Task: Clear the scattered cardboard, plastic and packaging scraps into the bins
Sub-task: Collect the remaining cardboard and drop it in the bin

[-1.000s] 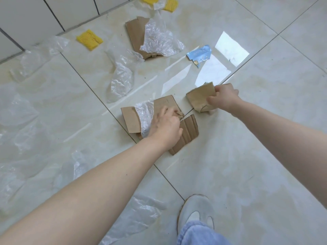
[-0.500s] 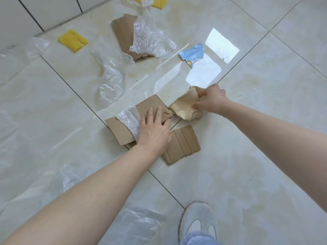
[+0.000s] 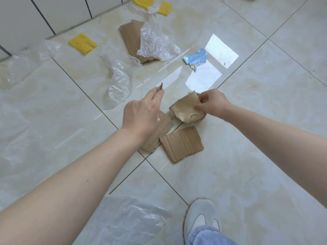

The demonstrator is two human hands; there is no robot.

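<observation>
My right hand (image 3: 212, 103) is shut on a crumpled brown cardboard piece (image 3: 185, 110) that rests on the floor tiles. My left hand (image 3: 141, 112) hovers just left of it, fingers together, pinching a small brown scrap (image 3: 160, 86) at the fingertips. Partly under my left hand lies a flat cardboard piece (image 3: 159, 135). A ridged cardboard piece (image 3: 182, 144) lies beside it, touching neither hand. Further back sit a larger cardboard sheet (image 3: 130, 36) with crumpled clear plastic (image 3: 155, 43) on it, a clear plastic bag (image 3: 118, 85) and a blue wrapper (image 3: 195, 57). No bin is in view.
Yellow foam pieces (image 3: 82, 43) (image 3: 164, 7) lie near the white tiled wall (image 3: 35, 15) at the back. Thin plastic sheets cover the floor at the left (image 3: 16, 121) and by my foot (image 3: 127, 218). My shoe (image 3: 201, 216) stands at the bottom right.
My left hand has lifted off the flat cardboard and reached forward. The plastic that lay on that cardboard no longer shows. My right hand still grips the crumpled piece.
</observation>
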